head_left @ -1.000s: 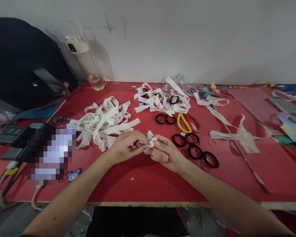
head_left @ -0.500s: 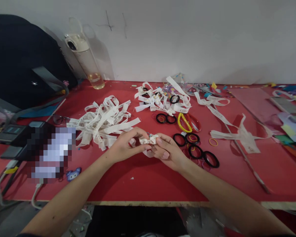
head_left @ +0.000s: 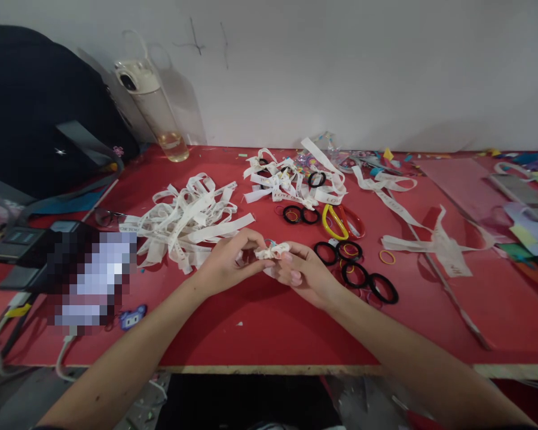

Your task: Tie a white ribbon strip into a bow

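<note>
The left hand pinches one side of a small bunch of white ribbon between thumb and forefinger. The right hand grips the other side, its thumb against the bunch and its fingers curled in. The bunch is held between the two hands over the middle of the red table, near its front half (a bit of blue shows at its top, too small to make out).

Just right of the right hand lie black hair ties, some touching or overlapping, with thin coloured rubber bands among them. A single yellow rubber band lies farther right, apart from the ties. Beyond the hands is a pair of scissors with yellow and red handles.

A loose ribbon pile (printed with dark letters) spreads beyond the left hand, and a smaller ribbon tangle, with black ties in it, lies farther back. More loose ribbon trails across the right side.

Out to the left are a blurred-out phone with a cable, and a purple charm just beside it. At the back, a bottle part filled with yellowish liquid stands near the wall, next to a dark bag.
</note>
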Tool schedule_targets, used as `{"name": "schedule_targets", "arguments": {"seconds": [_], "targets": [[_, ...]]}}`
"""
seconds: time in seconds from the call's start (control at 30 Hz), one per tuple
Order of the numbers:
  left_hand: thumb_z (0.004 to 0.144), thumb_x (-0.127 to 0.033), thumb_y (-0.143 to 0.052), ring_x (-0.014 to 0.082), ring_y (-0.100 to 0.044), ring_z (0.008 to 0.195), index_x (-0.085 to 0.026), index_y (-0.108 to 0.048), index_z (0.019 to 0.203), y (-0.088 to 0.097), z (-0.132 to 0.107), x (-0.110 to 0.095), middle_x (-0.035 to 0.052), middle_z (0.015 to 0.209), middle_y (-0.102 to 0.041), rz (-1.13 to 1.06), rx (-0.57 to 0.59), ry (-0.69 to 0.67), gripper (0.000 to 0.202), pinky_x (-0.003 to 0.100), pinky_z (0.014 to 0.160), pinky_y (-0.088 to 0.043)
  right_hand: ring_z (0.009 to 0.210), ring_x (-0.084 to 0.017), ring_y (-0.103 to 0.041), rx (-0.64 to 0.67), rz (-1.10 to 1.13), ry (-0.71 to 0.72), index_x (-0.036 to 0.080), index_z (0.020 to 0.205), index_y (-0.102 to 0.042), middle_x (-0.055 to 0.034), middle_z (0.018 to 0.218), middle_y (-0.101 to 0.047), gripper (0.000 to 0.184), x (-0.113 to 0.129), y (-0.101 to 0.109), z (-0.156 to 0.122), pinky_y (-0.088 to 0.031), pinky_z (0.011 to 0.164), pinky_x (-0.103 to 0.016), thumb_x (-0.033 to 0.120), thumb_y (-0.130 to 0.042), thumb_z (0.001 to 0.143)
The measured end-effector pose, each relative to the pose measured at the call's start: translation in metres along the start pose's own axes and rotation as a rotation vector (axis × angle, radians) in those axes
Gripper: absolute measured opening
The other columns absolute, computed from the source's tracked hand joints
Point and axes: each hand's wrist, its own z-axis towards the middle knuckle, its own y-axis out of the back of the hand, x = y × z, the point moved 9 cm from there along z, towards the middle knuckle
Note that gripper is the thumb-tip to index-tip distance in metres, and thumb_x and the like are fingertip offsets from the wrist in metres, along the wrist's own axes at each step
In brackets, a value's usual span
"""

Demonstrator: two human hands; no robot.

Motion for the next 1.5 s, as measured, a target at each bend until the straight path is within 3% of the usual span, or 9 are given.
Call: {"name": "schedule_targets", "arguments": {"seconds": [0.17,0.4,0.6,0.73,0.97,1.07,1.27,1.5], "targets": [[0.084,-0.030,-0.066,0.0082,-0.056,0.062,-0.018,-0.057,0.090,0.006,0.002,0.000,0.0006,0.080,-0.063,0.063,-0.013,-0.033,0.016,0.020,0.060,-0.047,0.036,-0.001,-0.023,-0.013,0.056,0.023,0.017,0.063,-0.056,0.0110,0.040,-0.039,0.032,0.005,0.000,0.001,-0.019,0.041,-0.018,0.035,-0.081,0.068],[0.083,-0.025,-0.068,0.0138,-0.060,0.085,-0.017,-0.061,0.086,-0.003,0.006,-0.012,0.0065,0.093,-0.066,-0.045,0.081,-0.115,0.011,0.024,0.072,-0.049,0.036,0.000,-0.021,0.032,0.064,-0.008,0.015,0.066,-0.060,0.0106,0.040,-0.039,0.031,0.002,-0.002,0.000,-0.017,0.039,-0.016,0.037,-0.081,0.068],[0.085,-0.020,-0.063,0.0115,-0.059,0.080,-0.015,-0.063,0.079,-0.003,0.007,-0.012,0.0052,0.090,-0.064,-0.116,0.107,-0.071,0.008,0.024,0.072,-0.047,0.034,0.000,-0.021,0.022,-0.052,-0.010,0.014,0.073,-0.063,0.0104,0.038,-0.039,0.032,0.001,-0.001,0.000,-0.016,0.037,-0.017,0.043,-0.076,0.073],[0.086,-0.020,-0.062,0.0113,-0.059,0.079,-0.016,-0.064,0.077,-0.002,0.006,-0.014,0.0048,0.089,-0.062,-0.126,0.112,-0.089,0.010,0.024,0.071,-0.047,0.032,-0.001,-0.022,0.058,-0.105,-0.027,0.014,0.080,-0.067,0.0106,0.035,-0.041,0.035,0.002,-0.006,-0.002,-0.012,0.036,-0.018,0.044,-0.079,0.068],[0.084,-0.024,-0.066,0.0140,-0.060,0.086,-0.017,-0.063,0.081,-0.004,0.006,-0.014,0.0055,0.092,-0.063,-0.074,0.087,-0.117,0.009,0.027,0.077,-0.050,0.030,-0.001,-0.019,0.000,-0.049,-0.025,0.015,0.073,-0.064,0.0114,0.032,-0.038,0.029,0.002,0.001,-0.002,-0.015,0.035,-0.017,0.042,-0.075,0.073],[0.087,-0.023,-0.062,0.0132,-0.060,0.083,-0.017,-0.063,0.081,-0.004,0.006,-0.016,0.0055,0.091,-0.063,-0.042,0.075,-0.156,0.008,0.027,0.076,-0.050,0.029,-0.001,-0.020,0.032,-0.075,-0.050,0.015,0.075,-0.066,0.0118,0.033,-0.038,0.030,-0.001,-0.002,-0.002,-0.015,0.034,-0.017,0.041,-0.079,0.069],[0.084,-0.024,-0.067,0.0150,-0.059,0.089,-0.018,-0.064,0.087,-0.009,0.004,-0.016,0.0058,0.095,-0.064,0.018,0.099,-0.188,0.008,0.030,0.081,-0.047,0.031,0.001,-0.020,-0.040,-0.022,-0.001,0.016,0.072,-0.068,0.0107,0.035,-0.042,0.024,0.004,0.001,-0.002,-0.011,0.036,-0.015,0.034,-0.082,0.066],[0.087,-0.022,-0.061,0.0147,-0.058,0.084,-0.018,-0.063,0.085,-0.007,0.003,-0.019,0.0055,0.089,-0.066,-0.031,0.094,-0.192,0.004,0.029,0.077,-0.048,0.029,-0.001,-0.020,0.062,-0.082,-0.009,0.014,0.073,-0.070,0.0105,0.031,-0.037,0.032,0.002,-0.006,-0.003,-0.013,0.035,-0.017,0.045,-0.078,0.068]]}}
